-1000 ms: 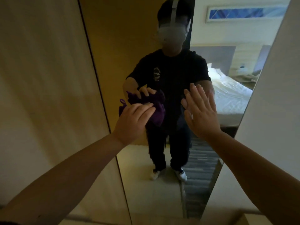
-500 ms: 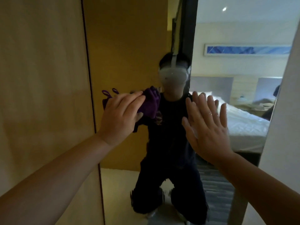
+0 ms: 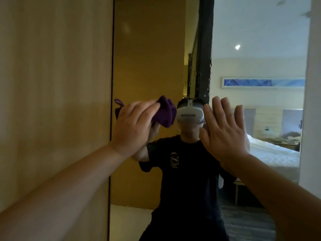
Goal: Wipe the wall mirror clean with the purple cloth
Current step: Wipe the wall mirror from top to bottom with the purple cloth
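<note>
Bunched purple cloth [image 3: 165, 113] against wall mirror [image 3: 149, 66]

Wooden panel [image 3: 52, 84], reflected bed [image 3: 274, 153]

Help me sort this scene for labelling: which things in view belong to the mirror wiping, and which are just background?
Part of the job:
- wall mirror
- purple cloth, bunched under the left hand
- right hand, open and flat at the glass

Just there:
- wooden wall panel beside the mirror
- bed, seen in reflection
- blue framed picture, seen in reflection
</note>
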Demonstrator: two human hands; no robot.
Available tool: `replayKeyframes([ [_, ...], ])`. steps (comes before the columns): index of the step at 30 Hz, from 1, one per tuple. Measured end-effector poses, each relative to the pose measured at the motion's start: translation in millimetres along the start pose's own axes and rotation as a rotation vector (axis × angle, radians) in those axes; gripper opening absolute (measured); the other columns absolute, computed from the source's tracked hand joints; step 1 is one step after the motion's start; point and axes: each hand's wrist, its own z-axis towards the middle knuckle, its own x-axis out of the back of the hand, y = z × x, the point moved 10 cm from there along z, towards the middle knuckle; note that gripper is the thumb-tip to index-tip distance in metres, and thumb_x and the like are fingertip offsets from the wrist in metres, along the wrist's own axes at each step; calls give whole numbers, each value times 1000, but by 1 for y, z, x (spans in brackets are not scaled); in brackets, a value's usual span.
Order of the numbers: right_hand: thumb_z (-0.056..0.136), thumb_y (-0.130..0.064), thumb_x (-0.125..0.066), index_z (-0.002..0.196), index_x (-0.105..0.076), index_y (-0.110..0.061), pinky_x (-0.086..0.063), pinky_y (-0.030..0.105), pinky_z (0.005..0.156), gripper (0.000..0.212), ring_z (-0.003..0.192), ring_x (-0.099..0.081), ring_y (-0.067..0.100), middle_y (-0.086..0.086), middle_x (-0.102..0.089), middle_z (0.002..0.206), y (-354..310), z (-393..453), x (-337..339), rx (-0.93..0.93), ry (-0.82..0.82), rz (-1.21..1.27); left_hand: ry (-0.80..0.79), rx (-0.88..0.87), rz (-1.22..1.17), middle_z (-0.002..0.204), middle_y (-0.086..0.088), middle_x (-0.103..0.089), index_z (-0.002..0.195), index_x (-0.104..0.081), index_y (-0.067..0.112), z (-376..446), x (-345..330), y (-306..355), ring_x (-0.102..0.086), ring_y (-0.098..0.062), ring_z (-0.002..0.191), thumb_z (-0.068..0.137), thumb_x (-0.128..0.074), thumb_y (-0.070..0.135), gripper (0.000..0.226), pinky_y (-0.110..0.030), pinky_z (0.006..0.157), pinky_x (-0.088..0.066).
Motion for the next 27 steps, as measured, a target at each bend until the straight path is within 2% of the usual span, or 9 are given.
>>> replayKeyframes([
  [3, 99, -48, -27, 154, -27, -10, 0, 58, 121, 67, 152, -1, 34, 17, -12, 163, 0, 1, 3, 7, 11, 14, -17, -3, 46, 123, -19, -65, 122, -63, -3, 43, -6, -24, -60, -40, 108, 110, -19, 35, 59, -50, 93, -48],
  [6, 98, -47, -27, 153, -30, -8, -3, 58, 121, 67, 152, -4, 34, 18, -17, 162, -1, 0, 6, 11, 44, 39, -2, 9, 113, 128, -17, -62, 129, -58, 1, 95, -16, -58, -57, -40, 115, 104, -36, 18, 38, -50, 99, -45],
  [8, 98, -47, -28, 153, -31, -8, -6, 58, 121, 67, 152, -5, 34, 18, -17, 162, -1, 0, 6, 10, 58, 44, -19, 26, 161, 135, -14, -58, 133, -55, 4, 133, -22, -80, -53, -37, 121, 101, -38, 17, 39, -46, 104, -39],
  [10, 97, -46, -30, 152, -32, -9, -8, 59, 120, 66, 152, -6, 34, 18, -19, 162, -1, -1, 6, 17, 78, 49, -63, 68, 168, 144, -11, -50, 140, -48, 7, 166, -29, -103, -45, -34, 131, 103, -37, 18, 41, -43, 111, -32],
  [13, 96, -46, -33, 150, -36, -9, -10, 60, 120, 65, 151, -8, 34, 19, -22, 161, 0, -1, 7, 30, 120, 60, -215, 140, 127, 161, -7, -27, 153, -31, 13, 184, -54, -135, -21, -27, 148, 107, -35, 24, 47, -41, 122, -16],
  [15, 96, -46, -34, 149, -38, -9, -10, 59, 120, 65, 151, -10, 34, 19, -23, 160, 1, -1, 7, 30, 140, 66, -269, 147, 134, 164, -6, -18, 155, -24, 14, 170, -68, -139, -14, -23, 151, 107, -31, 31, 51, -42, 123, -12],
  [21, 98, -50, -28, 151, -35, -11, -7, 57, 121, 67, 152, -7, 32, 16, -19, 162, 1, -1, 5, 10, 109, 72, -220, 14, 124, 159, -10, -30, 150, -36, 8, 54, -60, -95, -26, -26, 148, 103, -30, 36, 55, -46, 119, -23],
  [24, 97, -51, -27, 152, -34, -12, -6, 57, 121, 68, 153, -3, 29, 14, -15, 163, 2, -2, 7, 0, 94, 94, -202, 14, 122, 155, -12, -36, 145, -43, 5, -30, -51, -74, -31, -29, 145, 103, -35, 35, 53, -48, 117, -27],
  [27, 98, -52, -28, 153, -30, -14, -3, 56, 121, 67, 153, 0, 27, 12, -12, 164, 4, 0, 11, 40, 76, 148, -232, -11, 123, 154, -11, -36, 148, -36, 9, -116, -47, -41, -30, -28, 146, 98, -50, 37, 59, -51, 115, -31],
])
